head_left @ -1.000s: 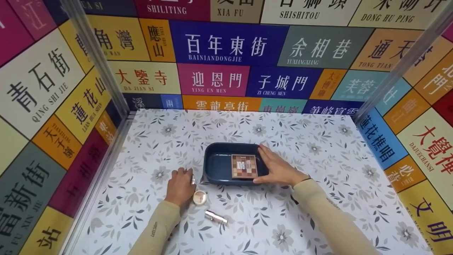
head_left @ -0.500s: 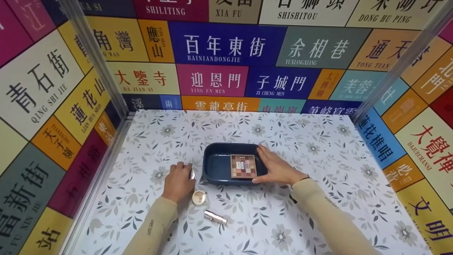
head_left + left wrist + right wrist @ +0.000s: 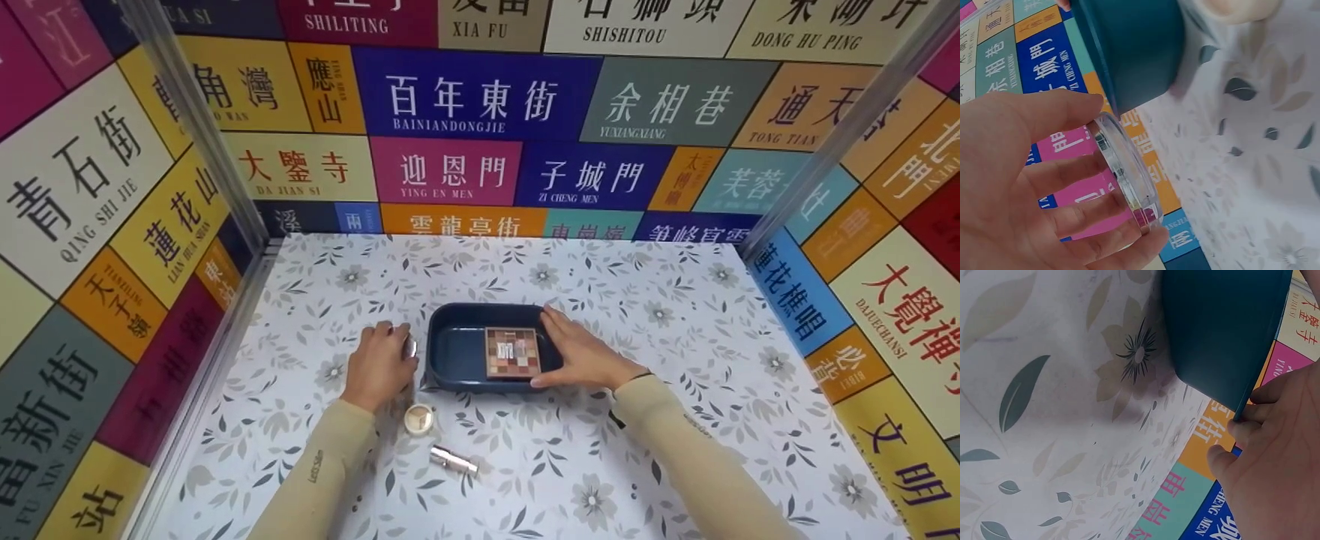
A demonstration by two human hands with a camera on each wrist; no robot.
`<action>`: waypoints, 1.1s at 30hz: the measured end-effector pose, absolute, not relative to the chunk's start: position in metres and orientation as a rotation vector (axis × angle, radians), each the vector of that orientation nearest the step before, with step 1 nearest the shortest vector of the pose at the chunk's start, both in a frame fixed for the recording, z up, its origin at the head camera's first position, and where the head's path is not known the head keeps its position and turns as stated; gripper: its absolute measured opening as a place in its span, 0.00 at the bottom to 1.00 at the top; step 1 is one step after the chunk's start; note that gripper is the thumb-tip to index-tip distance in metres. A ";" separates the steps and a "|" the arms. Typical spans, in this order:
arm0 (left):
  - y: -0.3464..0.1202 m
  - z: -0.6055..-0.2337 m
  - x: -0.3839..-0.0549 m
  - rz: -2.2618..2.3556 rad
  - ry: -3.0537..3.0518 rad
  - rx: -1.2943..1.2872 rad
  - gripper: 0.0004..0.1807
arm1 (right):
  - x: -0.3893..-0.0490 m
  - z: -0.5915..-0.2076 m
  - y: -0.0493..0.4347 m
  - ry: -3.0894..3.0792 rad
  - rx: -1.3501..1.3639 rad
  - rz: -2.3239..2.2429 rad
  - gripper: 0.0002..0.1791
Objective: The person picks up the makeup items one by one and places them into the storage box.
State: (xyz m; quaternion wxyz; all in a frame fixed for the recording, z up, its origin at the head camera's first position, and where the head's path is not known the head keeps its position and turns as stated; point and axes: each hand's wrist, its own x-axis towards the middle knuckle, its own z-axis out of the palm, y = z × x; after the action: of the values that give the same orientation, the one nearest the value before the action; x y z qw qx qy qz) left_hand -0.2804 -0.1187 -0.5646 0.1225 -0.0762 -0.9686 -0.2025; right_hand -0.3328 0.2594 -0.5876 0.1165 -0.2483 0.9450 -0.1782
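My left hand [image 3: 375,367] holds a round, flat compact with a clear lid and silvery band [image 3: 1126,171] on edge between thumb and fingers, just left of the dark blue rectangular dish [image 3: 456,354]. In the left wrist view the compact stands close by the dish's outer wall [image 3: 1134,50]. At the dish's right end, my right hand [image 3: 589,354] grips the rim, fingers at the far corner and thumb at the near one. A square eyeshadow palette [image 3: 512,352] of brown and pink shades lies inside the dish, toward the right.
A small round pot with beige sections [image 3: 418,419] sits on the table in front of the left hand. Nearer lies a shiny pinkish-silver tube [image 3: 454,460]. The table has a leaf-patterned cover [image 3: 645,285], and colourful lettered walls [image 3: 480,90] rise at the back and sides.
My left hand has lifted the compact and moved a little farther back, alongside the dish. The right hand keeps its place on the dish; the pot and tube have stayed put.
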 end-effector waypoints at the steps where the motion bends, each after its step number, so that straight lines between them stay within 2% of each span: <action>1: -0.117 -0.562 -0.282 -0.589 -2.818 -0.227 0.23 | -0.333 -0.587 0.259 2.766 -0.726 -0.519 0.72; 6: -0.108 -0.552 -0.289 -0.572 -2.766 -0.292 0.18 | -0.333 -0.586 0.258 2.754 -0.727 -0.520 0.72; 16: -0.082 -0.538 -0.302 -0.507 -2.804 -0.429 0.28 | -0.334 -0.584 0.257 2.748 -0.708 -0.501 0.73; 33: -0.053 -0.541 -0.330 -0.425 -2.866 -0.695 0.23 | -0.336 -0.584 0.259 2.739 -0.772 -0.508 0.73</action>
State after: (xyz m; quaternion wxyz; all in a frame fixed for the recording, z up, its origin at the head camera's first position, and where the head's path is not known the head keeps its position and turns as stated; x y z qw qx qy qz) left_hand -0.3299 -0.0533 -0.5412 0.0809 -0.2324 -0.9588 -0.1422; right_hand -0.3360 0.2586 -0.5840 0.1249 -0.2650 0.9401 -0.1745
